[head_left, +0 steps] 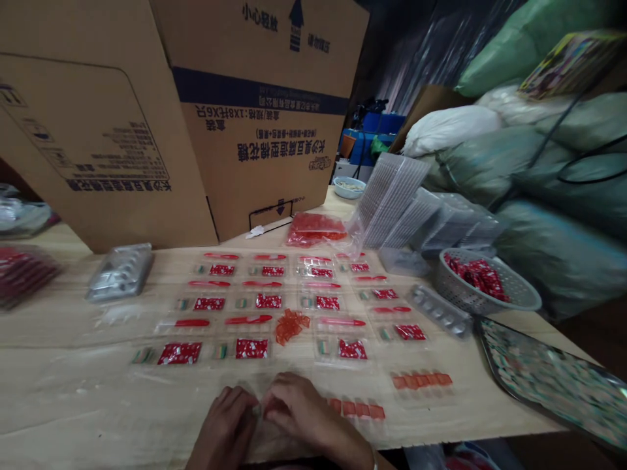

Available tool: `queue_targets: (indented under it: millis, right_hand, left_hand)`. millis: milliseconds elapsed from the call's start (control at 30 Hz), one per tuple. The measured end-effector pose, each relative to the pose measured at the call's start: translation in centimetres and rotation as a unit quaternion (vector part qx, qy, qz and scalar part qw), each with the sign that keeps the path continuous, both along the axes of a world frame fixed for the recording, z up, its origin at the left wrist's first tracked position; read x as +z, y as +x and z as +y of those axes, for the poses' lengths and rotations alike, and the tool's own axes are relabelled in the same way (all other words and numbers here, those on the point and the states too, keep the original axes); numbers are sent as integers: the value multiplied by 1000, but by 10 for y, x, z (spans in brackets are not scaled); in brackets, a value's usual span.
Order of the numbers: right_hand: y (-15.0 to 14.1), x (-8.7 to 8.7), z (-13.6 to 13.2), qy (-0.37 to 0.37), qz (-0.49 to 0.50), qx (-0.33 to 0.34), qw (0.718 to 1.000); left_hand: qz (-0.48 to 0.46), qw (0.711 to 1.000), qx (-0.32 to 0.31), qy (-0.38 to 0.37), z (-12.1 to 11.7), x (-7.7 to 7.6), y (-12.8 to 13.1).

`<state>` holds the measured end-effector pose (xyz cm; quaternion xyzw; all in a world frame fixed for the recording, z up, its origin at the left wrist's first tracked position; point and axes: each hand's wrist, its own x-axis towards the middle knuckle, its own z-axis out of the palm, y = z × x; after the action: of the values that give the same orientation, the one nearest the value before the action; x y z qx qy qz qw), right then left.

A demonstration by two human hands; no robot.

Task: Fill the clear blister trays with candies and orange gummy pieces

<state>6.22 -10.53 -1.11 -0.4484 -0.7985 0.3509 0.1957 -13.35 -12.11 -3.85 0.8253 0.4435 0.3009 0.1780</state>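
While bunched together at near edge of wooden table (514,398), left hand (225,427) & right hand (298,408) low over clear plastic blister sheets (289,372). Fingers (281,398) clenched, tips meeting, pinching thin clear piece (257,410); exact item too small to tell. Red sachets (179,353) & red spoons (192,322) in rows across sheets, just beyond hands. Row of orange-red pieces (356,409) just beside right hand; loose orange-red pile (291,325) between sachets, mid-table. Farther R, grey perforated basket (482,284) of red packets, plus metal tray (548,378) of mottled packets at table edge. At back, stacked clear trays (392,199), bag of red items (316,230), cardboard carton (255,117) & bulging green sacks (553,196).
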Motion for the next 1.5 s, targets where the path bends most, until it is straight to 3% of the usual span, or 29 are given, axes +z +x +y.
queue_targets:
  millis: [267, 433, 500, 700, 833, 900, 967, 1067, 1133, 1200, 1267, 1333, 1433, 1500]
  right_hand:
    - [1, 3, 5, -2, -4, 0, 1000]
    - [13, 6, 39, 72, -26, -121, 990]
    - [11, 5, 52, 84, -37, -130, 987]
    - [3, -2, 59, 43, 10, -154, 987]
    - [11, -1, 50, -48, 108, -182, 976]
    - [15, 1, 44, -103, 164, -182, 964]
    - [16, 4, 35, -147, 210, -179, 950]
    - [9, 6, 23, -230, 319, -175, 903]
    - [2, 5, 16, -275, 393, -182, 858]
    - [-4, 4, 12, -287, 420, -189, 840]
    - [-6, 5, 8, -273, 402, -184, 854]
    - [-4, 11, 6, -223, 344, -165, 897]
    - [3, 27, 6, -90, 229, -112, 963]
    - [6, 36, 8, -52, 201, -77, 975]
  left_hand:
    - [16, 996, -25, 88, 4, -3, 6]
    - [40, 996, -58, 50, 10, -3, 17]
    - [60, 995, -65, 47, 11, -2, 20]
    - [93, 993, -65, 44, 13, 8, 24]
    - [101, 993, -53, 19, 11, 1, 21]
    - [37, 999, -33, -3, 9, -5, 20]
    - [-89, 995, 19, -44, 8, -6, 21]
    - [-287, 937, 85, -183, 9, 8, 29]
    - [-364, 889, 85, -265, 11, 22, 35]
    - [-407, 856, 76, -308, 15, 35, 38]
    - [-430, 835, 73, -336, 17, 44, 37]
    - [-438, 818, 74, -366, 20, 52, 35]
    - [-424, 810, 86, -397, 25, 63, 30]
    - [-413, 810, 85, -408, 29, 70, 28]
